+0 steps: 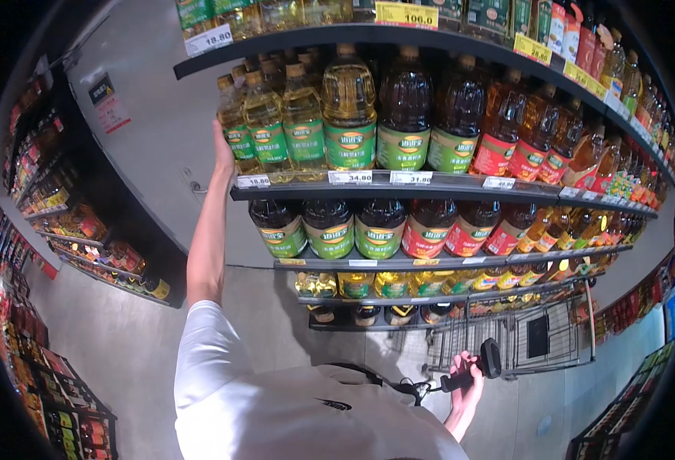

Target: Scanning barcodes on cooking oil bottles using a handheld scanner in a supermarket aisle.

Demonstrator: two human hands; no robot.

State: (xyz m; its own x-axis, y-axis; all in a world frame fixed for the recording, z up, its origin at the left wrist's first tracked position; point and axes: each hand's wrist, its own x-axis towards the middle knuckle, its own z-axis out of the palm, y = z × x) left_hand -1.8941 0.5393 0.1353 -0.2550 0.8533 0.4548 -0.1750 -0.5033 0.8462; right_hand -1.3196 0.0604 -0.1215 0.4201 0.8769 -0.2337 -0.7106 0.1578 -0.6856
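At the left end of a shelf of cooking-oil bottles, my left hand [224, 150] rests straight and upright against the outer side of the end bottle [236, 135]. That bottle holds yellow oil and has a green label. Most of this hand's fingers are seen edge-on. Lower down, at the right of my body, my right hand [467, 380] grips the handle of a black handheld scanner [491, 357]. A dark cable [421, 389] runs from near the handle toward my waist. Larger green-labelled bottles [349, 123] and red-labelled bottles [495, 132] continue the row to the right.
The shelf edge [406, 192] carries price tags. Above it juts an upper shelf [314, 41] with more bottles; lower shelves [383, 264] hold dark and yellow oils. A wire shopping cart [510, 339] stands at the lower right. Another stocked rack [124, 253] is at the left.
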